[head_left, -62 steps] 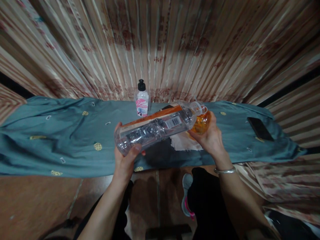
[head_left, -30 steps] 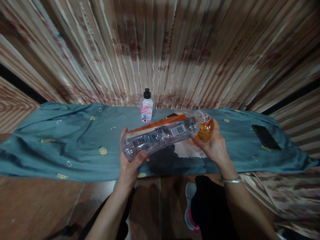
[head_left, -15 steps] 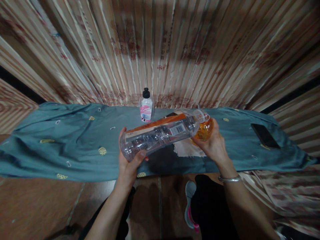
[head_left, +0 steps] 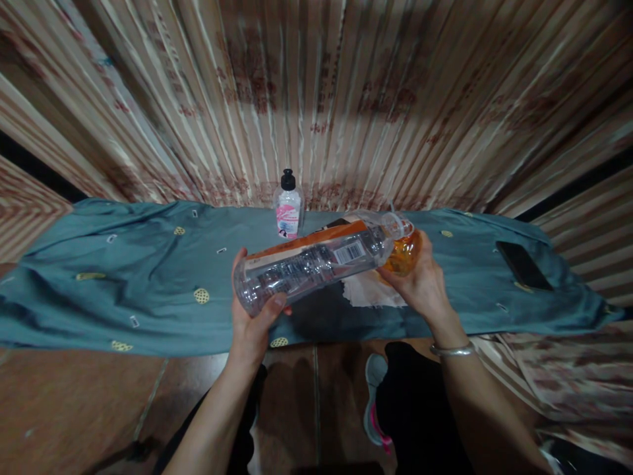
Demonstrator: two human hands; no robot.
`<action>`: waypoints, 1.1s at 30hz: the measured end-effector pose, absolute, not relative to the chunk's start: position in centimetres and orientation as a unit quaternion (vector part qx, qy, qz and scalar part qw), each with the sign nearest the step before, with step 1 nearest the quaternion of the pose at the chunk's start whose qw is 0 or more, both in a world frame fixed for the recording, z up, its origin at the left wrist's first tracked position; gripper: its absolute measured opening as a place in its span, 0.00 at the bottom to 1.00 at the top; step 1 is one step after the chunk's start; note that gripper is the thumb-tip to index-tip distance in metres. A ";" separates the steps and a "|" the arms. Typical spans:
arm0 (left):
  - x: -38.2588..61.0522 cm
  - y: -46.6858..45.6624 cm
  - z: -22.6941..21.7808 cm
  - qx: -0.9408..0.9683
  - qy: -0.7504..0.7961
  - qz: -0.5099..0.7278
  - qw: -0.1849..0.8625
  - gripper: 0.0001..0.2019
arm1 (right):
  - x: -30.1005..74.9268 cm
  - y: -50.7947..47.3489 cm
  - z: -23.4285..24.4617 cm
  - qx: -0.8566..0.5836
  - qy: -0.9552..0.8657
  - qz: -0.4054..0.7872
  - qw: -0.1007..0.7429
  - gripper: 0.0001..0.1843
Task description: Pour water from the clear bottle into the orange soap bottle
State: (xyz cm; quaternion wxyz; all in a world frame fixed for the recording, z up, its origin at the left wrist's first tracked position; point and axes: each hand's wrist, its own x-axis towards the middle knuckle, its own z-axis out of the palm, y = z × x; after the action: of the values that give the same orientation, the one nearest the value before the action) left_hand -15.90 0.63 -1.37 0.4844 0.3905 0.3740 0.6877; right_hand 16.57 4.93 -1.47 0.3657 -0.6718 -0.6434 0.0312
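Observation:
My left hand (head_left: 254,313) grips the base of a large clear plastic bottle (head_left: 311,264) with an orange label and a barcode. The bottle lies almost level, tipped with its mouth to the right. Its mouth rests over a small glass of orange liquid (head_left: 405,254), which my right hand (head_left: 420,280) holds from below and behind. Both are held just above a teal cloth (head_left: 123,277) spread over a low surface. The bottle looks nearly empty.
A small clear bottle with a black cap and pink label (head_left: 288,211) stands at the back of the cloth. A dark phone (head_left: 523,264) lies at the right end. A white patch and a dark patch (head_left: 366,290) lie under my hands. Striped curtains hang behind.
Both hands keep the same grip and the bottle stays tipped into the glass. Only the view has shifted slightly.

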 end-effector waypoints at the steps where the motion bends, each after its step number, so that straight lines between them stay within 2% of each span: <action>1: -15.9 0.6 -1.4 0.387 0.374 0.688 0.486 0.49 | 16.6 4.9 -1.5 -0.672 -0.644 0.031 0.364 0.59; 20: -16.1 0.3 -1.3 0.388 0.379 0.690 0.480 0.48 | 16.7 4.6 -2.0 -0.664 -0.645 0.019 0.378 0.61; 27: -16.3 0.4 -1.9 0.414 0.357 0.699 0.461 0.45 | 16.6 4.6 -1.6 -0.670 -0.645 0.014 0.367 0.58; 33: -17.2 0.4 -2.0 0.414 0.366 0.662 0.506 0.46 | 16.3 4.6 -1.3 -0.664 -0.649 0.027 0.372 0.55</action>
State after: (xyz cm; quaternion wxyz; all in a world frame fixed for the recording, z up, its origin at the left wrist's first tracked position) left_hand -17.17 0.36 -1.95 0.5064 0.4136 0.3655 0.6625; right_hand 16.28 4.60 -1.32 0.3718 -0.6635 -0.6486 0.0266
